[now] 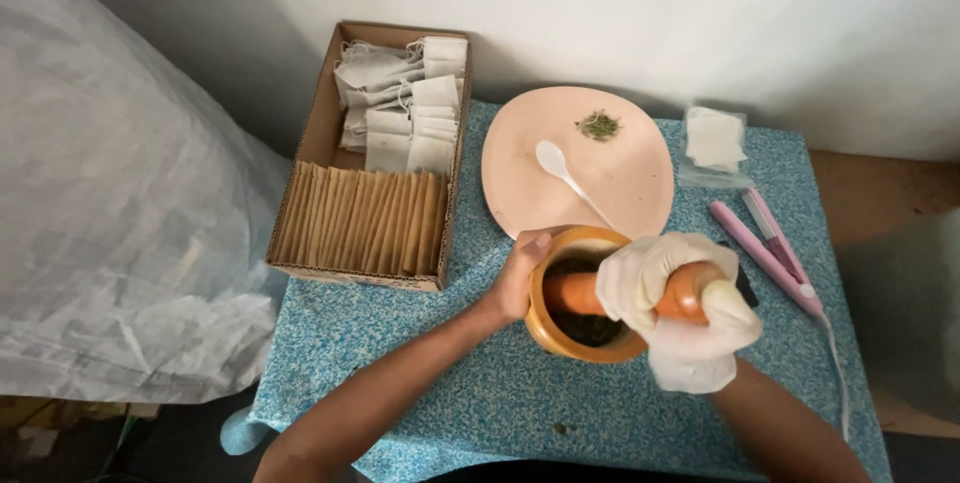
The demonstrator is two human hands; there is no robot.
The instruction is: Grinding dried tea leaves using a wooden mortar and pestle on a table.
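I see a big grey plastic sheet (110,193) filling the left side of frame. Centre is a table w/ blue speckled cloth (480,383). Upper left of the cloth: a cardboard box (322,113), white filter bags at its far end, a row of tan sachets (360,221) packed on edge at the near end. Upper centre: a pink plate (620,178) w/ a white spoon (562,171) lying on it and a small heap of dried green herb (599,126) near the far rim. Right of the plate, a clear packet of white squares (714,143); below that, a pink mini sealer (768,248) running diagonally, cord trailing to lower right.

Lower centre: wooden mortar (580,335), dark crushed stuff inside. My left hand (520,278), bare, is closed around the mortar's left rim, bracing it. My right hand (675,308), in a white glove, is clenched tight on the orange pestle (575,293).

Key relation: pestle's long axis runs approx left-right in frame, tilted, working end down in the bowl to the left of the right-hand grip, butt end buried in the glove. Right hand is on the pestle; left hand is nearer the bowl.
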